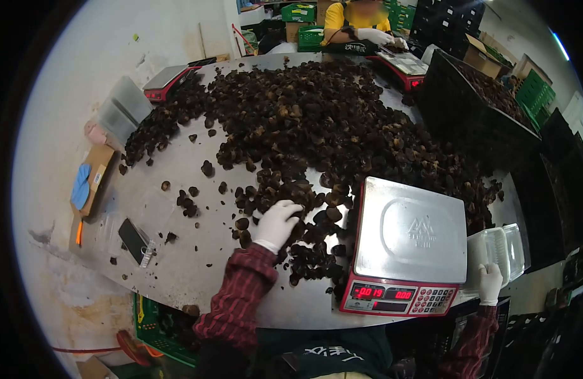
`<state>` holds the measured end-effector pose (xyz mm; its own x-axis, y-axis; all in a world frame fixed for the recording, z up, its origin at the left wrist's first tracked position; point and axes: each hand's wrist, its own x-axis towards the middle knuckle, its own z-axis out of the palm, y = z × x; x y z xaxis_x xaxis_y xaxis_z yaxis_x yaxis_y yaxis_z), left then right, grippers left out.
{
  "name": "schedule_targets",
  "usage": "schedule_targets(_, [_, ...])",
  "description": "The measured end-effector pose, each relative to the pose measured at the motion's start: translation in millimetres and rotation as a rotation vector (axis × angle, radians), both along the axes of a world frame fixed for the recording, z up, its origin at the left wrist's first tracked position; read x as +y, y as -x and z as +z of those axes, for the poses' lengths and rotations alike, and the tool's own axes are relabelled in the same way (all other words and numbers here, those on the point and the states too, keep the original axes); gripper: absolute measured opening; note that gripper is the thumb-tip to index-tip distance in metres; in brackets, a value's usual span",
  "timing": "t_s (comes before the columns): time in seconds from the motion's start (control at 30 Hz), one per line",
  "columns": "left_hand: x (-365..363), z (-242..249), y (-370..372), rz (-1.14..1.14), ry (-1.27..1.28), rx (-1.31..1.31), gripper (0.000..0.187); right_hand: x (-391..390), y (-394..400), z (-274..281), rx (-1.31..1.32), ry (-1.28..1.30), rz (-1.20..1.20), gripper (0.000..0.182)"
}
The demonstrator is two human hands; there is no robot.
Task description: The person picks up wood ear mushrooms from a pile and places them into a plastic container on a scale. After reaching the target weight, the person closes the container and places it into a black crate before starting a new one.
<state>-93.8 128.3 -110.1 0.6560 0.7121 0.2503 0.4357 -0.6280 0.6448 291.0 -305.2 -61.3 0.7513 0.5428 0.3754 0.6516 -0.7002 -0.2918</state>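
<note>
My left hand point(277, 225), in a white glove, lies at the near edge of a big heap of dark brown mushroom-like pieces point(304, 107). Its fingers curl down against some pieces, and their tips are partly hidden. At the right, my gloved right hand point(491, 282) grips the near edge of a clear plastic tray point(493, 249). Between my hands stands a red scale point(411, 240) with a bare metal plate and lit red digits. The tray is beside the scale, at its right.
Across the metal table point(171, 246), a co-worker point(361, 25) in white gloves is near a second scale point(402, 66). Another scale point(168, 81) stands far left. A phone point(133, 239) and a cardboard box point(97, 174) are at left; a black crate point(474, 114) stands at right.
</note>
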Motion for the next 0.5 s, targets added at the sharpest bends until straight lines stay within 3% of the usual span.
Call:
schedule_targets(0.03, [1.7,7.1,8.8,0.025,0.063,0.005,0.030,1.1,1.5,1.3,-0.007,0.001,-0.008,0.023])
schedule_targets(0.13, [-7.1,18.3,20.8,0.169,-0.226,-0.016,0.031,1.1,1.2,0.6,0.005,0.005,-0.042,0.024])
schedule_targets(0.23, [-26.2,21.9,22.0,0.094,-0.108,-0.030,0.022,1.5,1.2,-0.6,0.019,-0.011,-0.085,0.025])
schedule_targets(0.33, [-45.0,13.8,15.7,-0.038,-0.268,0.041,0.010,7.4,7.1,12.2,0.049,-0.067,-0.131,0.027])
schedule_targets(0.4, [-47.1,9.1,12.2,-0.074,-0.295,0.097,0.015,6.8,11.0,12.9,0.079,-0.105,-0.163,0.028])
schedule_targets(0.5, [-45.1,7.2,7.6,0.022,-0.329,0.439,0.032,14.3,27.3,13.4,-0.183,-0.344,-0.143,0.017])
